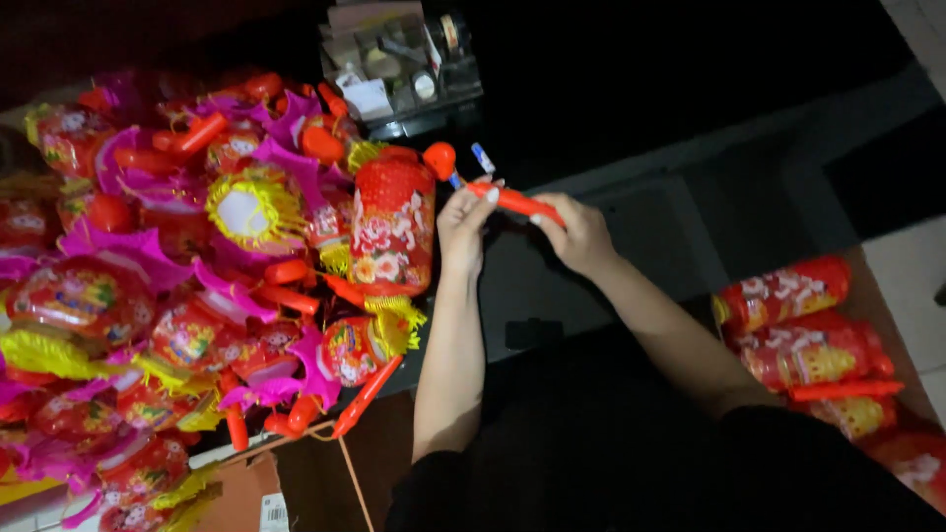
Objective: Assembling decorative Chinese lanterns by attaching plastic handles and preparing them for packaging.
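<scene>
Both hands grip one red handle [514, 202] over the dark table [690, 187]: the left hand [463, 229] pinches its near end, the right hand [576, 232] clamps the far end. The red lantern [392, 229] hangs just left of them, seemingly being fitted to the handle; seating it calls for steady alignment. Finished lanterns [148, 286] are piled leftward.

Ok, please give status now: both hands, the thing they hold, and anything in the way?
Left hand and right hand both grip red stick. Cylinder lantern hangs beside left hand. Lantern pile close left.
</scene>
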